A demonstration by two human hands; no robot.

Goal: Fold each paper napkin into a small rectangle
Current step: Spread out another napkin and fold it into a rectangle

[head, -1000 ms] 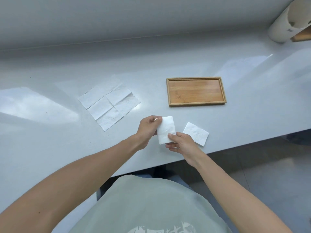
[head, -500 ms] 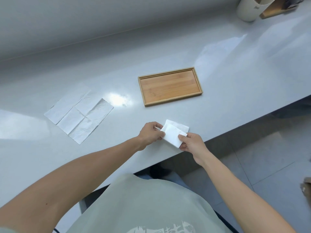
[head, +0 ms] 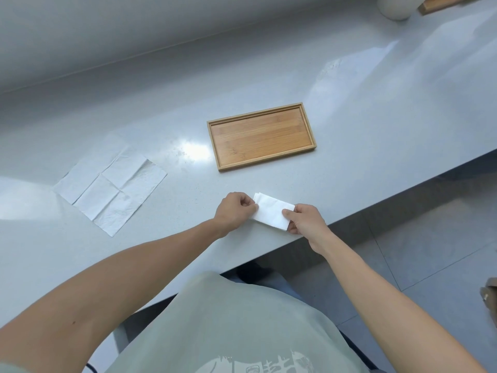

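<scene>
A small folded white napkin lies near the counter's front edge, on top of another folded napkin whose corner peeks out at the upper left. My left hand pinches the top napkin's left end. Its right end is pinched by my right hand. An unfolded, creased white napkin lies flat on the counter to the left, untouched.
An empty wooden tray sits behind the hands on the grey counter. A white cylindrical container and a wooden item stand at the far right back. The counter's front edge runs just below my hands, with tiled floor beyond.
Both hands carried the folded napkin to the right and laid it over the other folded napkin. The camera view shifted, so everything sits further left and lower.
</scene>
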